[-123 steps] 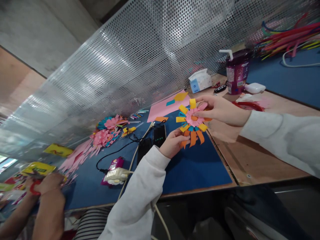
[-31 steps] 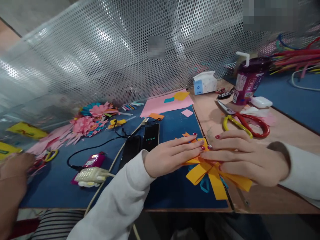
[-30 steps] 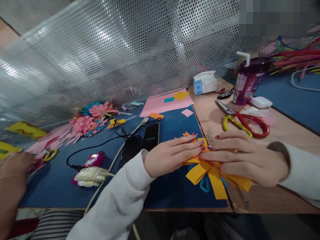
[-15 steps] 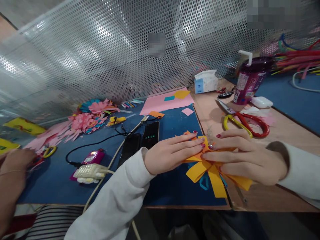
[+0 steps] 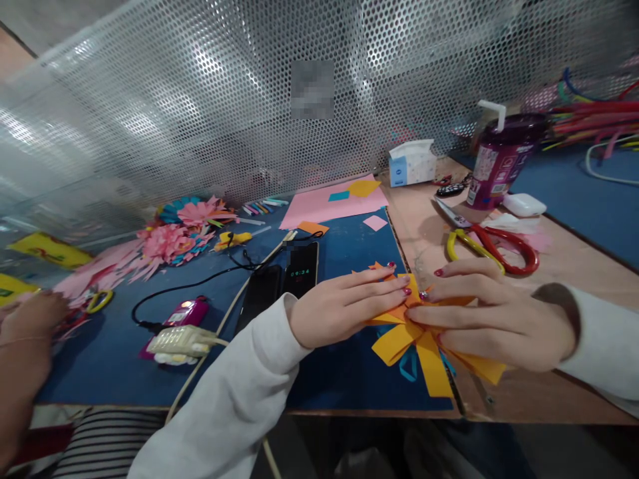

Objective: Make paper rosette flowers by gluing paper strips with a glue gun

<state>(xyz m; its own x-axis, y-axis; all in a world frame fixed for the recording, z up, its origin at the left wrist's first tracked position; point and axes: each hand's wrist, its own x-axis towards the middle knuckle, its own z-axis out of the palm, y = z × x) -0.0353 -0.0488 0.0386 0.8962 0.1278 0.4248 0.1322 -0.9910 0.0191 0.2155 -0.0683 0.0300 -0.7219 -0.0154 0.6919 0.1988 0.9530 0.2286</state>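
Observation:
A paper flower (image 5: 432,362) of orange-yellow strips, with blue paper loops (image 5: 408,365) under it, lies near the table's front edge. It spans the seam between the blue and the bare wooden surface. My left hand (image 5: 344,309) lies over its left side, fingers stretched out flat and fingertips near its middle. From the right my right hand (image 5: 504,319) rests across the petals with its fingers extended and a little spread. Both hands press on the flower from above and cover much of it. Red-and-yellow-handled scissors (image 5: 504,247) lie just beyond my right hand.
Two phones (image 5: 301,269), a cable and a power bank (image 5: 187,313) lie left of my left arm. Pink paper (image 5: 319,211), a tissue box (image 5: 412,164) and a purple cup (image 5: 499,166) stand farther back. Another person's hand (image 5: 30,316) works at far left beside pink paper flowers (image 5: 172,243).
My hands and the paper flower stay almost in place, with only a tiny shift. The other person's hand at the far left has moved slightly.

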